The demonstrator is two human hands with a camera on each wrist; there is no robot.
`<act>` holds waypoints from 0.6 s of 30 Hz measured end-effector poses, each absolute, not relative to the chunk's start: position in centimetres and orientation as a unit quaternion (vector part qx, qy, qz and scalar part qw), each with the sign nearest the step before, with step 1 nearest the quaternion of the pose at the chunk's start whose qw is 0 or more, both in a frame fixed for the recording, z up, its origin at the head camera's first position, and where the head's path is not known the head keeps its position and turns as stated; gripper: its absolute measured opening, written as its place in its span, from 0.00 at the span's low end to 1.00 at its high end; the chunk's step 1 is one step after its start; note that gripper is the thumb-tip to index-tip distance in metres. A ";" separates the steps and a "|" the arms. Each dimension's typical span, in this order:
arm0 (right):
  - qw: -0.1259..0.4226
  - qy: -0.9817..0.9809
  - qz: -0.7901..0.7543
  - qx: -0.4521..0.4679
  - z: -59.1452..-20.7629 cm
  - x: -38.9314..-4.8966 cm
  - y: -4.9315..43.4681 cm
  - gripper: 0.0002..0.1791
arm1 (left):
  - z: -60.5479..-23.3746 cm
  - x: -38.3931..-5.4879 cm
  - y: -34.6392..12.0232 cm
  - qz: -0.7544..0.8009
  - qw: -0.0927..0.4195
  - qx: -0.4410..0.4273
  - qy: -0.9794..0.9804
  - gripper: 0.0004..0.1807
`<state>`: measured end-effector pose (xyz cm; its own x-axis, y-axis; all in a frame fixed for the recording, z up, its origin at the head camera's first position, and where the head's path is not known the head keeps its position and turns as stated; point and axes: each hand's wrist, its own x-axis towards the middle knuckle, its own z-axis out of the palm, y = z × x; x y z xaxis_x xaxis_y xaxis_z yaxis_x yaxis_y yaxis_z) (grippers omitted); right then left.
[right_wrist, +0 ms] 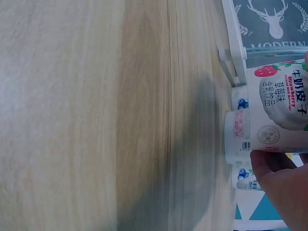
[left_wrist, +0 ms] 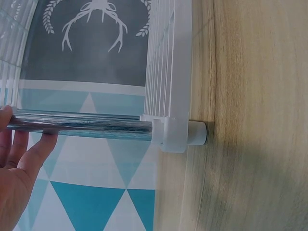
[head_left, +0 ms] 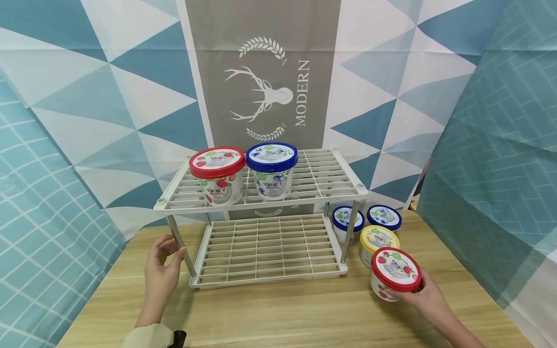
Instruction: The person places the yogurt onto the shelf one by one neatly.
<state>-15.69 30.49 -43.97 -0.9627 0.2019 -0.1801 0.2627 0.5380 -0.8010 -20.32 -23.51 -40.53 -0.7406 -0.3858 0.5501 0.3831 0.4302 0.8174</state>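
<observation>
My right hand holds a strawberry milk tub with a red lid, thumb and fingers round its side. It is slightly tilted at the table's right side. In the right wrist view, the tub's printed wall shows with fingers below it. At the left, my left hand grips the front left metal post of a white two-tier rack. On the rack's top tier stand a red-lidded tub and, to its right, a blue-lidded tub.
Beside the rack's right end stand a yellow-lidded tub and two blue-lidded tubs, one nearer the rack and one farther right. The wooden table extends in front. A patterned cloth hangs behind.
</observation>
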 end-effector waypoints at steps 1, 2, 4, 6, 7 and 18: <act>0.032 0.877 -0.461 0.132 -44.0 -15.7 30.4 0.62 | -40.8 -20.5 -23.6 -0.533 0.358 0.002 -0.766 0.23; 0.032 0.878 -0.460 0.129 -43.9 -15.7 30.3 0.62 | -41.0 -20.6 -23.8 -0.532 0.358 0.002 -0.767 0.23; 0.032 0.879 -0.459 0.125 -43.9 -15.7 30.2 0.62 | -41.2 -20.8 -23.9 -0.532 0.357 0.005 -0.768 0.23; 0.031 0.879 -0.460 0.122 -43.8 -15.7 30.1 0.61 | -41.2 -20.8 -23.8 -0.530 0.358 0.004 -0.769 0.23; 0.031 0.879 -0.461 0.122 -43.7 -15.7 30.1 0.61 | -41.2 -20.8 -23.8 -0.528 0.359 0.003 -0.770 0.22; 0.035 0.881 -0.456 0.122 -42.9 -15.8 29.1 0.61 | -41.1 -20.7 -23.7 -0.527 0.362 0.001 -0.769 0.22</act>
<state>-15.76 29.12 -42.86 -0.9679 0.1820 -0.1734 0.2466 0.5552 -0.7943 -20.74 -23.73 -41.13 -0.7374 -0.3836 0.5560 0.3806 0.4441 0.8111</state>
